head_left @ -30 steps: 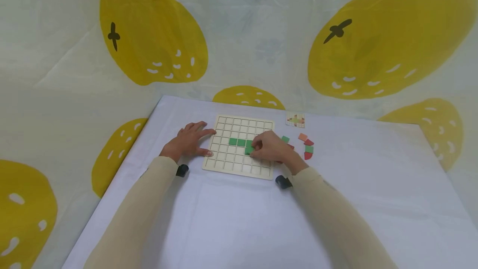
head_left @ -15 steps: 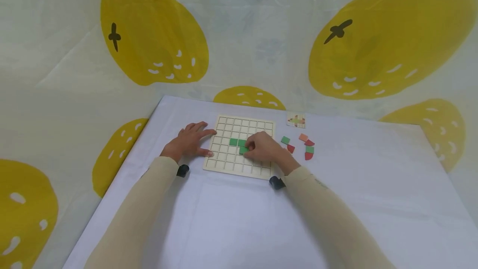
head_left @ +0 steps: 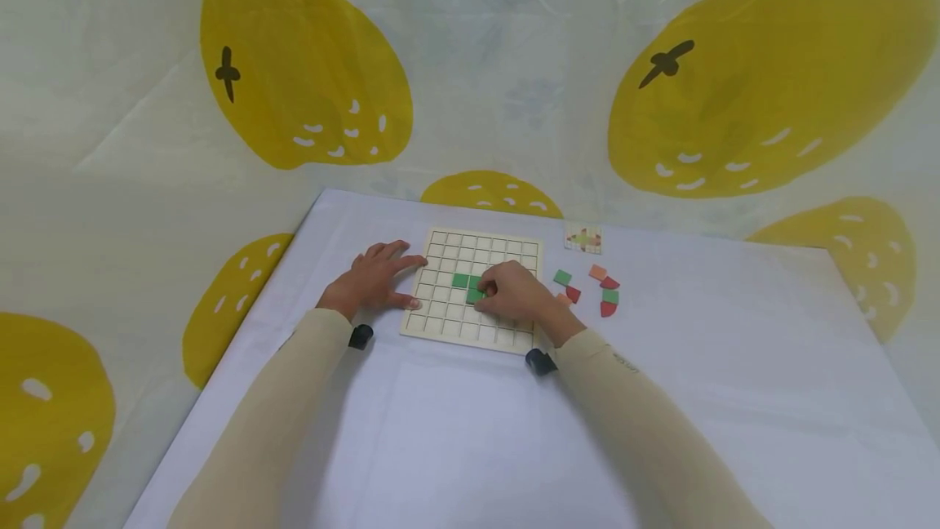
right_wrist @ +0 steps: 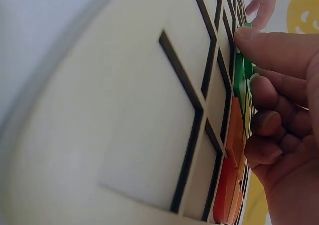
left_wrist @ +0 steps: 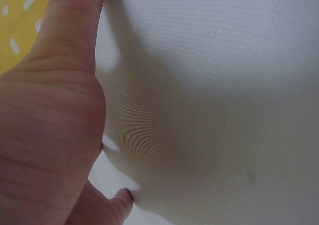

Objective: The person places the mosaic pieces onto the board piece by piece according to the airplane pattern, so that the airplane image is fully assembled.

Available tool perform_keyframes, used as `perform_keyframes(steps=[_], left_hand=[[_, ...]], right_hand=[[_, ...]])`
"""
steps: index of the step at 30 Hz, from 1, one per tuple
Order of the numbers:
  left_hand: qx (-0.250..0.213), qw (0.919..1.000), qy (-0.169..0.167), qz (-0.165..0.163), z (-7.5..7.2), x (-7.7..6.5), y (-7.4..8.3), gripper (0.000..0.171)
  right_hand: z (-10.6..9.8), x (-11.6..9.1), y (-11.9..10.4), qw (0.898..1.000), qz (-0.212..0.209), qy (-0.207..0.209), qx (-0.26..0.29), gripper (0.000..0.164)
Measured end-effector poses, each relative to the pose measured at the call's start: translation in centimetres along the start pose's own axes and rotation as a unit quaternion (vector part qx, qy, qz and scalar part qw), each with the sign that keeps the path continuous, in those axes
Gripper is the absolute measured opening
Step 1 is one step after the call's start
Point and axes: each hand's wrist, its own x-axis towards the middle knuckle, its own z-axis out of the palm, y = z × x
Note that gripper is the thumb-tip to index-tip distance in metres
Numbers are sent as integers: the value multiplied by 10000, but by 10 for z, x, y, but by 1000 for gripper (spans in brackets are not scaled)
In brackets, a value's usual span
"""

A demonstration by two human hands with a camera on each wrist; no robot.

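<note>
A pale wooden board (head_left: 433, 325) with a dark square grid lies on the table. My left hand (head_left: 370, 277) is spread at its left side, thumb and index finger touching the edge. Palm and thumb of that left hand (left_wrist: 50, 115) show close up in the left wrist view. Over the board's middle, my right hand (head_left: 514, 291) pinches a green square tile (head_left: 473, 296) between thumb and fingers. A green tile (head_left: 460, 280) sits just left of it, and another touches its far side. Orange (right_wrist: 234, 135) and red (right_wrist: 225, 190) pieces lie under the right hand, hidden in the head view.
Right of the board lie loose pieces: a green square (head_left: 562, 277), a red piece (head_left: 573, 294), an orange square (head_left: 598, 272) and several more. A small pattern card (head_left: 583, 239) is at the back. White cloth (head_left: 441, 431) covers the table, before a fruit-print curtain (head_left: 499, 104).
My right hand has slid left with the green tile, setting it just below the row of green tiles. Loose pieces beside the board have come into view. My left hand stays put.
</note>
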Motion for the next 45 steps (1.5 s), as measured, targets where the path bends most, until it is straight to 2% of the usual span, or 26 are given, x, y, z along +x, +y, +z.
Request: perform_keyframes(steps=[18, 29, 37, 45], left_hand=[[20, 10000, -74, -60, 2, 2, -1, 86], [29, 9999, -90, -37, 3, 4, -4, 87], [102, 9999, 17, 39, 4, 2, -2, 85], [135, 9999, 9, -35, 5, 4, -3, 86]], right_hand=[[3, -2, -3, 9995, 297, -107, 19, 23], [4, -6, -7, 9996, 261, 26, 43, 25], [5, -11, -9, 9996, 225, -95, 120, 30], [-4, -18, 2, 9980, 434, 326, 335, 23]])
